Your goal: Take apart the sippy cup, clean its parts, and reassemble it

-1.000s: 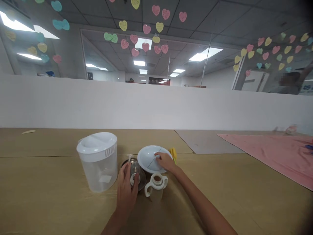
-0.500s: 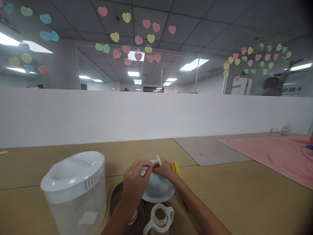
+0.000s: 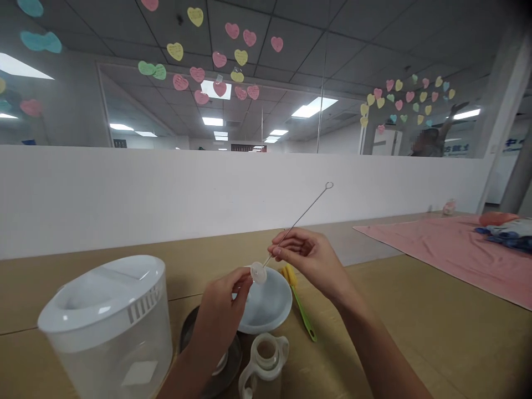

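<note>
Above the bowl [image 3: 274, 310], the left hand [image 3: 222, 302] pinches the small translucent piece [image 3: 258, 273], and the thin wire rod [image 3: 306, 210], pinched by the right hand [image 3: 313, 257], slants from this piece upward and right, toward the far edge of the surface [image 3: 415, 321], whether its end enters I cannot tell.

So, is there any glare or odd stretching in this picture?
Head view: ceiling lights burn out to white, and the white lid carries bright glints; head view: the plastic bucket beneath it looks stretched and leaning, the right-hand corners darken, yet the thin wire tool reads clearly.
</note>
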Available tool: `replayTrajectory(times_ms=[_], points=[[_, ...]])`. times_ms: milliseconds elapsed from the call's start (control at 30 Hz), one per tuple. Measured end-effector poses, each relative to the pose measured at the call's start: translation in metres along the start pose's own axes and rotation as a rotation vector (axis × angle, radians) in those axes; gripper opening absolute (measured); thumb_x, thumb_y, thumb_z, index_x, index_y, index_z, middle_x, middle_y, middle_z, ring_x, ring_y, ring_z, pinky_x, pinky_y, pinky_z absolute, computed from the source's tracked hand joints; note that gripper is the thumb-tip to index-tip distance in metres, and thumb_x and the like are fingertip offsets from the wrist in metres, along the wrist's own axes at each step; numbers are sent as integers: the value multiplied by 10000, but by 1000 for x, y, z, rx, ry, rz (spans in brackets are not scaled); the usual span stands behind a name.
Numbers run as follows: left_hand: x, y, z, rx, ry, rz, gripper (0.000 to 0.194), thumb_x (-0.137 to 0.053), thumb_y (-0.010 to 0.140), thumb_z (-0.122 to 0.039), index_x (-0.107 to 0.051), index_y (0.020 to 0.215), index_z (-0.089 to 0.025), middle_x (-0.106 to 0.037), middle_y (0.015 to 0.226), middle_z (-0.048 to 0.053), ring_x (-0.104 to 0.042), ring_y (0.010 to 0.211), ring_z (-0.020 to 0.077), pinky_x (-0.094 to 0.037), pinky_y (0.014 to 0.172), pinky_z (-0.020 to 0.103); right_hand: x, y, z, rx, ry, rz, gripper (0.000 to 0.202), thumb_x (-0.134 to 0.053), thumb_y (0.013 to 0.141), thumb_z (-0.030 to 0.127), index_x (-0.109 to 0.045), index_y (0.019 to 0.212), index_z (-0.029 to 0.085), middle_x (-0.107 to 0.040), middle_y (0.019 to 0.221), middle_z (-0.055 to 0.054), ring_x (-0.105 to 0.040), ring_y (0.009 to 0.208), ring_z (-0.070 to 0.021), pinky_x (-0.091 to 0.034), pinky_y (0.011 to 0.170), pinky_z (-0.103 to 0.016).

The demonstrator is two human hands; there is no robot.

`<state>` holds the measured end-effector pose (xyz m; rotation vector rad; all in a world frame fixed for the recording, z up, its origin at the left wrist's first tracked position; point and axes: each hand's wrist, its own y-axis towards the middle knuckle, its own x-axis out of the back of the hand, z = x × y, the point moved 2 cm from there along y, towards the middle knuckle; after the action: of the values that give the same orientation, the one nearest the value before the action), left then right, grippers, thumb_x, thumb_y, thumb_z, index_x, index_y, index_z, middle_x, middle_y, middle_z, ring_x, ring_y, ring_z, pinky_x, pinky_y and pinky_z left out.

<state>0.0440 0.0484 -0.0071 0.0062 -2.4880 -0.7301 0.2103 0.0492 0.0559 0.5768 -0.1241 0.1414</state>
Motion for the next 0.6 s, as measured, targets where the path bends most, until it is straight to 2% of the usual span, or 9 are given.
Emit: replayTrajectory(times_ms=[100, 200, 367, 500, 600], points=[[1, -1, -3, 2, -111, 2, 287, -449, 838, -337, -650, 990, -201, -704, 888, 36, -644, 749, 156, -495, 644, 219, -4, -6, 0, -4, -92, 49, 130, -680, 695, 257, -638, 763, 154, -674, 744, -38, -640, 731, -140, -515, 695, -252], [3, -2, -6, -22, -131, -8, 273, -465, 830, -323, -655, 978, -196, -705, 843, 32, -639, 710, 151, -498, 623, 210, -7, -7, -4, 3, -88, 54, 130, -675, 700, 261, -638, 768, 157, -672, 728, -31, -636, 694, -132, -521, 664, -248], [2, -3, -7, -28, -147, 7, 272, -478, 832, -334, -652, 986, -193, -702, 831, 33, -637, 689, 156, -496, 601, 211, -10, -5, -6, 45, -4, 13, 143, -679, 700, 277, -629, 756, 154, -675, 731, -37, -638, 681, -132, -534, 658, -257], [2, -4, -9, -15, -158, 6, 263, -489, 824, -316, -655, 980, -185, -690, 765, 20, -624, 677, 151, -483, 586, 197, -11, -4, -5, 55, -29, 13, 135, -668, 709, 272, -625, 752, 151, -670, 713, -35, -637, 675, -133, -533, 644, -253], [4, -4, -10, -1, -138, -7, 272, -491, 820, -334, -660, 977, -190, -693, 790, 20, -622, 690, 153, -480, 596, 201, -10, -5, -4, 57, -76, -3, 109, -656, 718, 251, -623, 755, 154, -674, 724, -35, -643, 693, -138, -528, 659, -254]])
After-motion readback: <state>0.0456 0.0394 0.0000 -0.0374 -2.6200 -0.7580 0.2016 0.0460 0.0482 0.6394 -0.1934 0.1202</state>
